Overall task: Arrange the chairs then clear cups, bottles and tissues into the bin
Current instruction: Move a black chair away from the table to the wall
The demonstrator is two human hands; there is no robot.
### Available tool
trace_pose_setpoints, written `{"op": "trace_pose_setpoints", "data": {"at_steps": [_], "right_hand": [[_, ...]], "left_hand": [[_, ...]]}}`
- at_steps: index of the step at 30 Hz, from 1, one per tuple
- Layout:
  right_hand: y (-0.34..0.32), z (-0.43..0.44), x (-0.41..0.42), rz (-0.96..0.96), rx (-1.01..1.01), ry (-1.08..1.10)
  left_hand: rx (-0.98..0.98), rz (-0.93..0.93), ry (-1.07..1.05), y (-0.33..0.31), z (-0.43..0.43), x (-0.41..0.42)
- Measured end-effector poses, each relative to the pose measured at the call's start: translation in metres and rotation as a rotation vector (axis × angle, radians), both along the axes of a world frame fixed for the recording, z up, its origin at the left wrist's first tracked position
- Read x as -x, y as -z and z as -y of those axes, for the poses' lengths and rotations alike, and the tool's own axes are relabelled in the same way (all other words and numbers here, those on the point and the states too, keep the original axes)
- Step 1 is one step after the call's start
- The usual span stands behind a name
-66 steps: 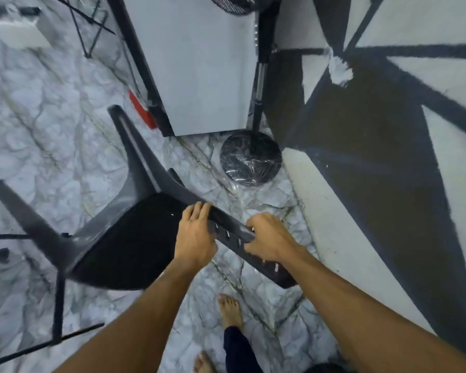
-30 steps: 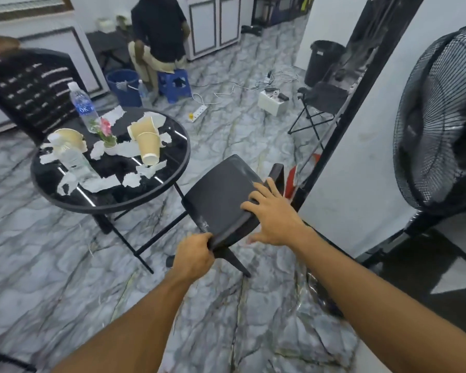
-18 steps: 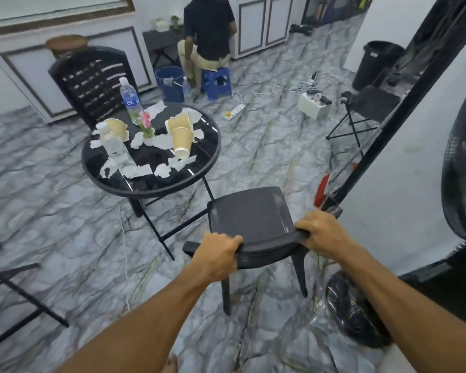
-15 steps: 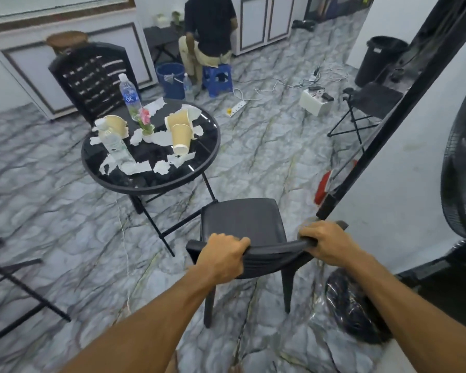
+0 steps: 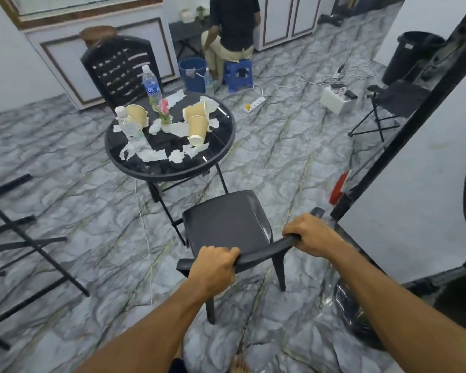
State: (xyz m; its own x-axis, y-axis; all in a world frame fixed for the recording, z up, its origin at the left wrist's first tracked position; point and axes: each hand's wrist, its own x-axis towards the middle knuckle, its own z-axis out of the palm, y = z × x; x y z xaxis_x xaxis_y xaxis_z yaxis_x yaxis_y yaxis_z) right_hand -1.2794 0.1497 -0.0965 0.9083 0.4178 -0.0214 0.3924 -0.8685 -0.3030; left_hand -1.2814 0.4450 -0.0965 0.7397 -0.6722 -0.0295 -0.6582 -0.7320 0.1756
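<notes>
Both ur hands clamped on the black chair's [image 5: 228,222] top rail, left hand [image 5: 213,267] + right hand [image 5: 311,235]. Chair's upright on the floor, seat facing the round table [image 5: 124,157] w/ cups, bottles, tissues.

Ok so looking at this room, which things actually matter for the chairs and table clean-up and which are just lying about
Part of the job:
- near chair, gripped by left hand and right hand
- slatted chair
- paper cups
- water bottles
- torn tissues on the round table
- black bin

Just lying about:
- blue bucket
- blue stool
- power strip
- folding stool
- flower vase
</notes>
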Motion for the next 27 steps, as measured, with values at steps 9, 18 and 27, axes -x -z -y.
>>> {"op": "trace_pose_setpoints", "data": {"at_steps": [9, 18, 27], "right_hand": [[0.0, 0.035, -0.009, 0.01, 0.077, 0.04], [0.001, 0.025, -0.022, 0.027, 0.096, 0.136], [-0.06, -0.018, -0.01, -0.465, 0.187, 0.264]], "left_hand": [[-0.126, -0.106, -0.077, -0.021, 0.051, 0.021], [-0.072, -0.083, -0.072, -0.022, 0.04, -0.002], [0.179, -0.328, -0.134, -0.022, 0.02, -0.002]]}}
